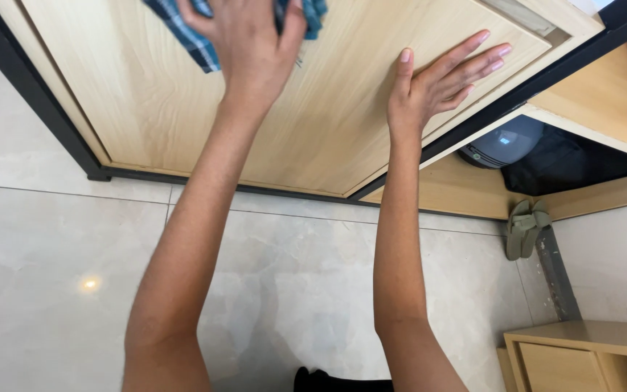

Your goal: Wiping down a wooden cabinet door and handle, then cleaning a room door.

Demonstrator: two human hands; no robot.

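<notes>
Floor tiles [52, 290] fill the left of my view, pale and glossy, with a small spot of reflected light on them. Above them stands a light wooden cabinet door [183, 109] edged in a dark frame [30, 87]. My left hand [248, 36] presses a blue checked cloth [183, 33] flat against the upper part of that door; the fingers are spread over the cloth and pin it to the wood, and the cloth's corners stick out on both sides of the hand. To wipe well here, I judge it best to keep the palm flat and the pressure even, working with the grain and running the cloth right out to the door's edges.

My right hand [437, 83] lies open and empty on the same door near its right edge, fingers stretched out, seemingly steadying the panel; holding it firm should stop the door from swinging under the wiping pressure.

Further right, the cabinet stands open onto a low wooden shelf [459, 192]. On it rest a rounded grey object [506, 141] and a black bag [575, 163]; I see no readable labels on either. An olive strap buckle [525, 229] hangs over the shelf's front edge. A small wooden unit [582, 356] sits at the lower right corner.
</notes>
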